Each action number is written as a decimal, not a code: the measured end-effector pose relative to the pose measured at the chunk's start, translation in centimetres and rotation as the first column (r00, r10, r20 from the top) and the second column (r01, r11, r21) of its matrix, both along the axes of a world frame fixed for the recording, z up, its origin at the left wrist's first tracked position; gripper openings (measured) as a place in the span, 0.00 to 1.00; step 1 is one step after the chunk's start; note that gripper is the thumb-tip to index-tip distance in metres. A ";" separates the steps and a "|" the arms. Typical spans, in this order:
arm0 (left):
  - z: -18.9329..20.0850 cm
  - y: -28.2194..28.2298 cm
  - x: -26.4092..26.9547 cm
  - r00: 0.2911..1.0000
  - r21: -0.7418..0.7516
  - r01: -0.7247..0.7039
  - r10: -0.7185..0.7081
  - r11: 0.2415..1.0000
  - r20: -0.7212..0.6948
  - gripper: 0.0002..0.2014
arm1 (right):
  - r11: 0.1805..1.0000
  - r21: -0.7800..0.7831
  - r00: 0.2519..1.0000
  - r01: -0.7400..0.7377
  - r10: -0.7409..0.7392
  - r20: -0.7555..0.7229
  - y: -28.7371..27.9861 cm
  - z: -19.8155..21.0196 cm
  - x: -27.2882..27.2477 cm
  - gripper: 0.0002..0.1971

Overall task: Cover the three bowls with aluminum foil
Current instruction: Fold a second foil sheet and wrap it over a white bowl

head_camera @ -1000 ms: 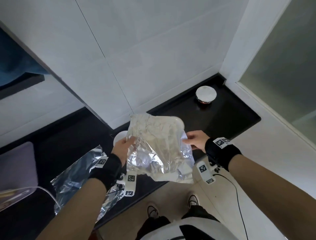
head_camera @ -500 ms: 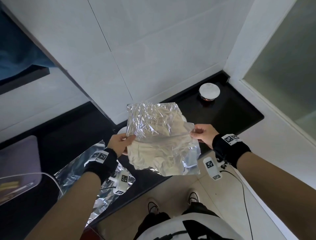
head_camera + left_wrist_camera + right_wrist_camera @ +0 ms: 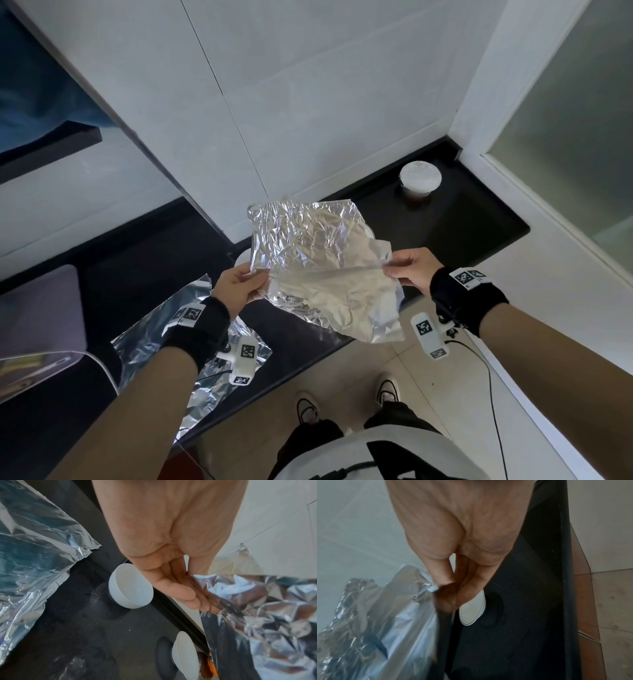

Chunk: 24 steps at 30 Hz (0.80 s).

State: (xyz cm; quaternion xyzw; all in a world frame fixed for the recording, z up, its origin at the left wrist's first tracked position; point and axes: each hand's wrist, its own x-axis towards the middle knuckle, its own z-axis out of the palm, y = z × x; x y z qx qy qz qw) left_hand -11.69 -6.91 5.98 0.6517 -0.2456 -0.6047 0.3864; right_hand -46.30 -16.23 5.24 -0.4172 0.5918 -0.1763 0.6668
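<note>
A crinkled sheet of aluminum foil (image 3: 322, 267) hangs in the air above the black counter, stretched between my two hands. My left hand (image 3: 255, 279) pinches its left edge, and my right hand (image 3: 394, 270) pinches its right edge. Under the left hand stands an uncovered white bowl (image 3: 130, 586), with a second white bowl (image 3: 185, 654) farther along. In the right wrist view a white bowl (image 3: 472, 609) shows behind my fingers, beside the held foil (image 3: 376, 622). A foil-covered bowl (image 3: 419, 178) stands at the back right corner.
Another loose foil sheet (image 3: 191, 342) lies on the black counter (image 3: 462, 233) at the left, reaching its front edge. A purple object (image 3: 37, 308) is at the far left. White wall panels rise behind the counter. A cable (image 3: 489, 377) trails over the tiled floor.
My hands have drawn apart a little, and the foil sheet is now pulled wider and flatter between them. Both hands keep their pinch on its edges.
</note>
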 end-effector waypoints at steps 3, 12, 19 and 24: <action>-0.4 0.0 0.2 0.999 0.022 -0.036 0.036 0.999 0.003 0.09 | 0.997 0.014 0.997 0.079 -0.079 0.016 -0.2 -0.3 0.4 0.08; -1.1 -0.2 1.3 0.991 0.057 -0.126 0.124 0.990 0.042 0.23 | 0.997 0.020 0.997 0.076 -0.075 -0.030 0.3 -1.4 2.4 0.29; -1.7 0.2 0.9 0.980 0.365 -0.080 0.140 0.927 -0.142 0.15 | 0.990 0.011 0.986 0.137 -0.135 -0.096 0.9 -2.2 1.9 0.21; -2.4 0.8 -0.7 0.976 0.434 0.060 0.039 0.899 -0.215 0.16 | 0.978 0.045 0.976 0.202 -0.197 -0.092 1.4 -2.5 1.2 0.18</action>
